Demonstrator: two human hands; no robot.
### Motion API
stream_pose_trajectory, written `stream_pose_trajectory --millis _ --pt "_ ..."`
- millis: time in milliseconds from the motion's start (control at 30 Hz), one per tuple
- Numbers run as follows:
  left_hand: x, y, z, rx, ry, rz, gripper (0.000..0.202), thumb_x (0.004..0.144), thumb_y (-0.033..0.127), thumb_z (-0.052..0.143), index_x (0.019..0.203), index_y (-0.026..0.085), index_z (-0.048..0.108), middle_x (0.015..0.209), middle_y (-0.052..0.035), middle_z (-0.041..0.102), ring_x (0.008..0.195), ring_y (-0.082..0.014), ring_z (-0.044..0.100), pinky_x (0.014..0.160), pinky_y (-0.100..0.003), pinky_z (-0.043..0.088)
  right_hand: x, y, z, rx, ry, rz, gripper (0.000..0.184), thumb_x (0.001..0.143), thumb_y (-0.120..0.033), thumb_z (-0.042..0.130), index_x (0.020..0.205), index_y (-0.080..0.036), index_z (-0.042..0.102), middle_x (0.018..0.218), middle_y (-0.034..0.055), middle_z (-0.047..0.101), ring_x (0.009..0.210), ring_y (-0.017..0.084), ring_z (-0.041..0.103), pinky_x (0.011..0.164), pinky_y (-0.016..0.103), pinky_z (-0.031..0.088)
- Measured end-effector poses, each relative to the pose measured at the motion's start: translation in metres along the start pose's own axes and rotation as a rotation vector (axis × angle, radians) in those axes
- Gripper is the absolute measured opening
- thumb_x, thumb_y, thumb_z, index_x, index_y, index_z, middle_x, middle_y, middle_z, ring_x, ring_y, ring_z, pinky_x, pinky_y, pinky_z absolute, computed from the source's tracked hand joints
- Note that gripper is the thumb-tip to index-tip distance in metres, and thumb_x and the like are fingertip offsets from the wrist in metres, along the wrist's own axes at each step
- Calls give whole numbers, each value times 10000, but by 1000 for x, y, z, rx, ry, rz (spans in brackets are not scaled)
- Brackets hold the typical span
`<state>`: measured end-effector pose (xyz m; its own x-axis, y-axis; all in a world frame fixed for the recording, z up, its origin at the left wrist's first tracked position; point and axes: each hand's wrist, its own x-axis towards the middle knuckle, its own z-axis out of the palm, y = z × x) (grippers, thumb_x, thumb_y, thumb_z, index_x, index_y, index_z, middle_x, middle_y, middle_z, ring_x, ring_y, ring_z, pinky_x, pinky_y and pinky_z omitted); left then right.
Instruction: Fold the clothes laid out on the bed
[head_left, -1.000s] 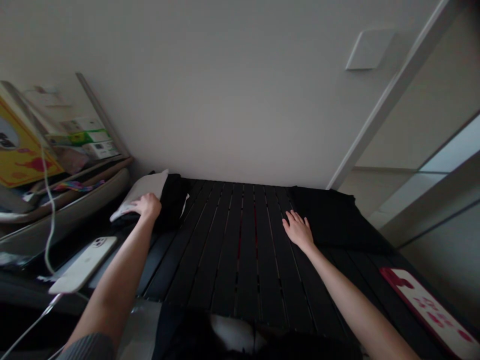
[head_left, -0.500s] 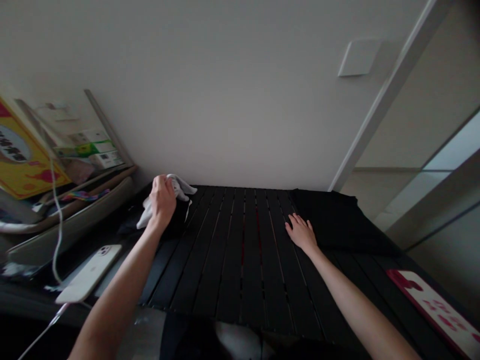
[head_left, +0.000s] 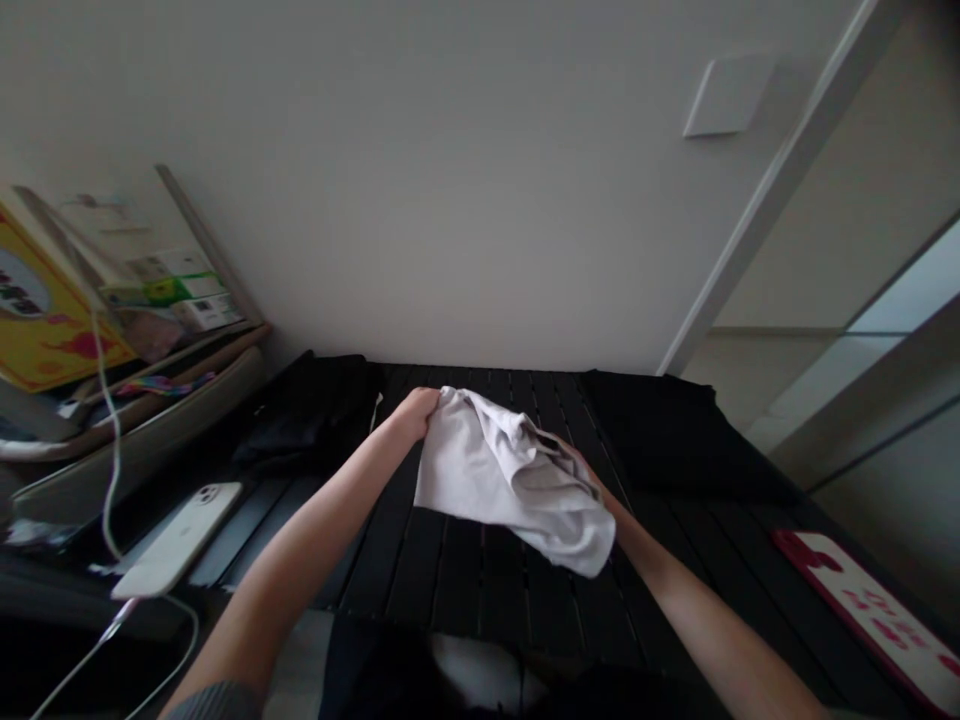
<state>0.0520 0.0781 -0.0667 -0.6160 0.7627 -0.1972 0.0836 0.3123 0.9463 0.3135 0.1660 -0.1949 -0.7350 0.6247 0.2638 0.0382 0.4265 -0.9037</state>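
Note:
A crumpled white cloth garment (head_left: 510, 480) hangs in the air above the middle of the slatted black table (head_left: 450, 570). My left hand (head_left: 416, 412) pinches its upper left corner. My right hand (head_left: 576, 456) grips its right side, and the cloth hides most of that hand. A folded black garment pile (head_left: 307, 410) lies to the left of my left hand, and another black garment (head_left: 660, 430) lies to the right of my right hand.
A white smartphone (head_left: 178, 538) with a white cable lies at the left table edge. Behind it stands a beige tray (head_left: 142, 405) holding a yellow book (head_left: 45, 310) and boxes. A red-and-white card (head_left: 862, 620) lies at the right edge. A wall stands behind the table.
My left hand has lifted the white cloth off the left black pile and moved right. My right hand has left the slats and taken the cloth, which now spreads between both hands.

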Motion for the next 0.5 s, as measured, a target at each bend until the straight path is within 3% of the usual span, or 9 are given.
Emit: stream_pose_trajectory --millis 100,167,233,300,400,500 --pt "-3 -23 16 72 44 48 150 672 111 594 816 153 592 739 -35 645 760 -188 637 730 -323 515 -4 -12 11 -36 -43 40 404 847 -440 547 1170 -203 599 959 65 717 920 252 661 822 364 502" --pt "-15 -37 23 205 -31 189 200 692 109 587 880 173 613 897 -43 673 912 -183 627 857 -321 481 -5 -17 8 -69 -4 83 374 878 -437 508 1145 -191 596 841 55 715 810 226 670 770 344 503" --pt "-34 -48 28 443 -228 343 150 752 182 574 888 176 637 951 -62 681 961 -202 622 901 -336 462 -6 -20 0 -44 -24 76 389 891 -437 492 1172 -179 569 880 65 710 825 214 665 794 346 497" --pt "-55 -56 34 681 -388 445 242 805 315 564 974 162 645 997 -102 678 980 -248 625 903 -384 463 -8 -24 -8 -32 -149 33 445 858 -431 556 1227 -184 541 1032 82 688 937 219 645 860 357 483" --pt "-80 -68 46 857 -428 541 636 766 483 620 1289 144 498 1242 -181 585 1175 -347 524 974 -498 407 -12 -26 -8 -123 -287 -30 555 718 -378 719 1220 -192 574 1184 96 630 1088 258 586 947 378 446" --pt "-90 -76 59 980 -452 612 888 704 462 682 1438 133 306 1372 -219 479 1297 -405 389 1013 -595 330 -12 -22 -1 -138 -178 -15 368 756 -313 644 1100 -182 652 1104 95 668 1060 266 599 954 397 435"
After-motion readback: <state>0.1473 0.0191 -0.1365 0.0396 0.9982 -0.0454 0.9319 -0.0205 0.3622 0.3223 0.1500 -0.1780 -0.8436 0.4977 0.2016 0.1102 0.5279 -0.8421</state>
